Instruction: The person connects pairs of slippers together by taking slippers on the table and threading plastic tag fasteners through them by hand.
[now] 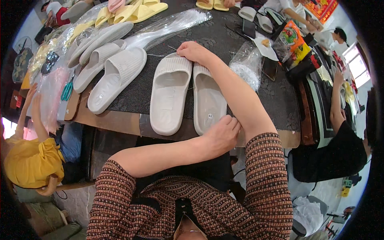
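A pair of light grey slide slippers lies side by side at the table's front edge, toes away from me: the left slipper [168, 104] and the right slipper [209, 94]. A small round sticker [210, 116] is on the right one's heel. My right hand [194, 53] reaches across to the toes, fingers bent and closed at the left slipper's toe. A thin strand shows near its fingertips. My left hand [222, 134] is closed beside the right slipper's heel, its fingers curled together. What either hand pinches is hidden or too small to make out.
More grey slippers [118, 80] lie to the left, near teal scissors [67, 90]. Yellow slippers [140, 12] and clear plastic bags [172, 26] are farther back. A phone [249, 28] and snack packets [294, 36] stand back right. Other people sit at both sides.
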Demonstrator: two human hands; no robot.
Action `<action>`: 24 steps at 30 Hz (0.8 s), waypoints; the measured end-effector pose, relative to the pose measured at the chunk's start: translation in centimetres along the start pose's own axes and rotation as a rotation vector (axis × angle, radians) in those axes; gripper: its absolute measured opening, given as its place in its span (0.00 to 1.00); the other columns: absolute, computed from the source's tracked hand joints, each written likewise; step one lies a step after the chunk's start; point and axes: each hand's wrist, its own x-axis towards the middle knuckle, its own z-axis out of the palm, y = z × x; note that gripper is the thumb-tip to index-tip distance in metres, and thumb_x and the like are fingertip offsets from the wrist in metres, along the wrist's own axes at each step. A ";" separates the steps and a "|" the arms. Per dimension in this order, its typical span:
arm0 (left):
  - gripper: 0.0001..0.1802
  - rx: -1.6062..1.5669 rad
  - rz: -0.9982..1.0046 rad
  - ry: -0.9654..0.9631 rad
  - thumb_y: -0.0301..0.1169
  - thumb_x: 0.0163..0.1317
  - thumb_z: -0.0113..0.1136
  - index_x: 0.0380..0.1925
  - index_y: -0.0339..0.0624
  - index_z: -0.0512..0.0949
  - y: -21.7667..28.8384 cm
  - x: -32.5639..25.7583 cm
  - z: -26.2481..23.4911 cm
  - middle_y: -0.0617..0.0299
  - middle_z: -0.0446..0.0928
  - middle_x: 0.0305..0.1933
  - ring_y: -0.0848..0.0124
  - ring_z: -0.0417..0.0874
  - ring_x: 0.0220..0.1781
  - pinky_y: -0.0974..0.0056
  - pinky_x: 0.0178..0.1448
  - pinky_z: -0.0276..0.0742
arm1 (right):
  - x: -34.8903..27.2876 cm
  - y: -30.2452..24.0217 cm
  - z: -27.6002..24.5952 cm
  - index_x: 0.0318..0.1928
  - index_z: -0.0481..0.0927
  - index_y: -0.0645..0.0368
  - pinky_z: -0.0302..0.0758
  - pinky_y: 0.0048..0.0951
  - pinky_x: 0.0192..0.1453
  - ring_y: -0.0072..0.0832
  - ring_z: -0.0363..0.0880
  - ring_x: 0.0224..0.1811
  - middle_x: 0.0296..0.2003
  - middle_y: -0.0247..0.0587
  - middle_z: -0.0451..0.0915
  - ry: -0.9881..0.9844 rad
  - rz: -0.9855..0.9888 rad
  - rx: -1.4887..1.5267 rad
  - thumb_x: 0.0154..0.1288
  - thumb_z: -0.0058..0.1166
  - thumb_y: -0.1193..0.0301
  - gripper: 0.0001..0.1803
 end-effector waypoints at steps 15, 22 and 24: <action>0.09 -0.095 0.080 0.144 0.34 0.48 0.55 0.26 0.43 0.82 -1.3 -1.0 -0.8 0.59 0.76 0.37 0.65 0.72 0.40 0.65 0.39 0.65 | 0.8 0.9 0.1 0.38 0.80 0.61 0.66 0.22 0.29 0.18 0.69 0.27 0.27 0.30 0.77 -0.034 0.046 0.278 0.58 0.52 0.71 0.09; 0.09 -1.403 -0.874 0.468 0.22 0.63 0.52 0.41 0.36 0.78 -5.0 -5.9 -3.9 0.60 0.81 0.34 0.74 0.81 0.35 0.68 0.41 0.76 | -0.5 0.2 -0.8 0.39 0.79 0.61 0.68 0.22 0.28 0.17 0.71 0.26 0.28 0.31 0.78 -0.068 -0.003 0.238 0.59 0.51 0.70 0.10; 0.14 -1.697 -1.116 0.509 0.23 0.63 0.52 0.49 0.33 0.72 -7.5 -7.4 -4.7 0.57 0.80 0.32 0.77 0.78 0.29 0.72 0.34 0.73 | -0.8 0.4 -1.1 0.38 0.79 0.63 0.71 0.22 0.30 0.19 0.74 0.28 0.28 0.33 0.79 -0.038 -0.079 0.114 0.58 0.51 0.70 0.11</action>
